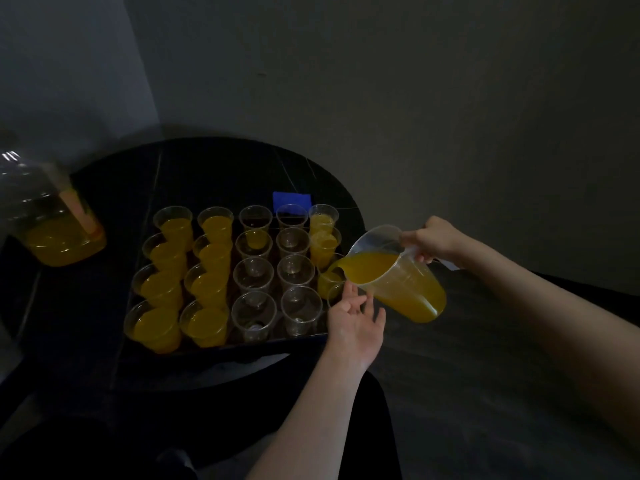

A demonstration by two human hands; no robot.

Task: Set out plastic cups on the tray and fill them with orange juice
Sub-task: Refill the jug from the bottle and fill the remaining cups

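Nearest the camera, the left hand (356, 318) is seen at the tray's (242, 342) near right corner, palm up with its fingers loosely spread; nothing is held by it, and its fingertips lie just under the tilted jug (394, 275). The clear plastic jug is gripped at its handle by the right hand (434, 240), whose fingers are curled round it. The jug is tipped to the left, and orange juice (372, 266) is gathered at its spout above the third cup (330, 277) of the right-hand column, in which some juice is already seen.

On the dark tray, set on a round black table (214, 168), the cups are arranged in five columns of four. The two left columns (183, 271) are filled with juice. The two middle columns (273, 268) are mostly empty, though a little juice is seen in one cup of the second row from the back. The two far cups of the right column (323, 230) are filled.

Farther left, a large clear container (52, 220) partly filled with juice is seen, blurred. At the tray's far edge, a blue patch (292, 200) is visible.
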